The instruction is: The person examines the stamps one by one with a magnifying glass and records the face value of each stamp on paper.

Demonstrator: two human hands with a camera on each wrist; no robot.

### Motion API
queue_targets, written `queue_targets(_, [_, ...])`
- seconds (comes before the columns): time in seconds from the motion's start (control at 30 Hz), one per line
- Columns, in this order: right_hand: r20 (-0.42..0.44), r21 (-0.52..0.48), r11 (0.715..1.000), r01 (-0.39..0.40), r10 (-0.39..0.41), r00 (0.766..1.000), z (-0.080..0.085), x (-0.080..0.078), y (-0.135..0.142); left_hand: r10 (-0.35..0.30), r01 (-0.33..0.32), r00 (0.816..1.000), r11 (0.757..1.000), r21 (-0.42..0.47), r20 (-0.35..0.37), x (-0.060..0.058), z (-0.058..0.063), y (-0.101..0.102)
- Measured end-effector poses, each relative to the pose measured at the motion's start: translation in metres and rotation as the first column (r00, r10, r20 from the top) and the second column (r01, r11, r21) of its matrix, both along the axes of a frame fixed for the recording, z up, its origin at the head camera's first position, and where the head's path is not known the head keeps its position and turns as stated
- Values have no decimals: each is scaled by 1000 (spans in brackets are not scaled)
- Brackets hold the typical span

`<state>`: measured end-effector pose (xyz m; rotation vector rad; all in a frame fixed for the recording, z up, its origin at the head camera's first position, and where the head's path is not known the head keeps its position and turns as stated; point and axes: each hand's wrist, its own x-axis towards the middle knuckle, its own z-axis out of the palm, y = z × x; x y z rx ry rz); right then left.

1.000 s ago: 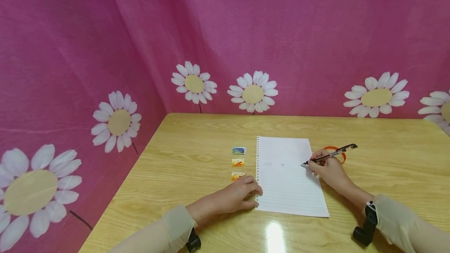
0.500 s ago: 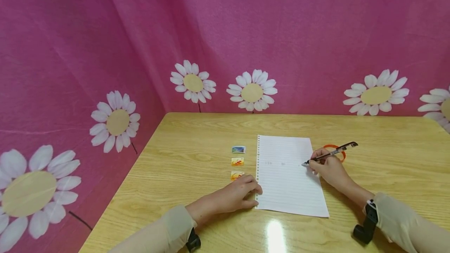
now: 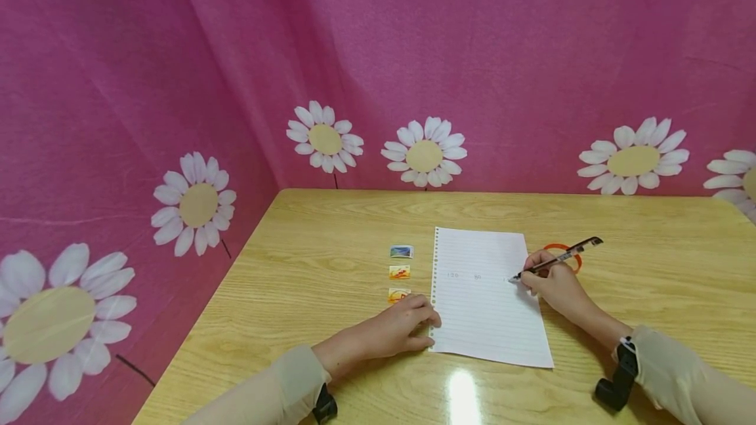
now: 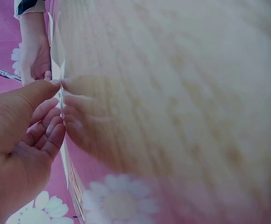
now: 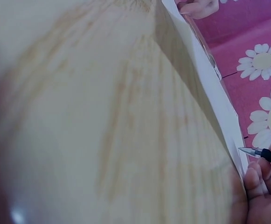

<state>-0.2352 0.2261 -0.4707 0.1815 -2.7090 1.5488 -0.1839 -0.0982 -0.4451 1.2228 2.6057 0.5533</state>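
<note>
A lined sheet of paper (image 3: 484, 320) with punched holes along its left side lies on the table, bearing small handwritten numbers such as "120" and "80". My left hand (image 3: 401, 328) rests at its lower left edge, fingertips and thumb touching down there, also seen in the left wrist view. My right hand (image 3: 558, 287) pinches a pen (image 3: 567, 254) over the sheet's right part. The pen's tip (image 5: 248, 150) points at the paper in the right wrist view, right by its surface. A short mark stands beside the tip in the head view.
Three small cards, one blue (image 3: 401, 251) and two yellow (image 3: 399, 272), lie in a column left of the sheet. A red-orange ring (image 3: 581, 262) lies behind my right hand. The wooden table (image 3: 331, 235) meets a pink flowered curtain (image 3: 502, 71) at the back and left.
The sheet's top has shifted slightly to the right, turning a little. The right hand and pen have moved a few pixels right. The left hand stays where it was.
</note>
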Motion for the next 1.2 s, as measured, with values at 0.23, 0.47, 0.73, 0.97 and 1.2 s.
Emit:
queue_targets(0.23, [-1,-1,1000,-17,17,1000,1,1,0,0,0,1000,1000,4,2,0,-1,-1])
queue_targets(0.47, [-13,6,1000,-8,8,1000,1,0,0,-1,1,1000,1000,10,0,-1,-2,-1])
queue_targets(0.73, [-17,-45,999,11,-11,1000,-1,1,3,-8,8,1000,1000,3,-8,0,-1,0])
queue_targets(0.97, [-81,-45,998,41,-45,996,-6,2,2,-7,7,1000,1000,12,-7,0,-2,-1])
queue_targets(1.2, [-127,-12,999,37,-38,991,-6,4,0,-3,3,1000,1000,14,6,1,-1,0])
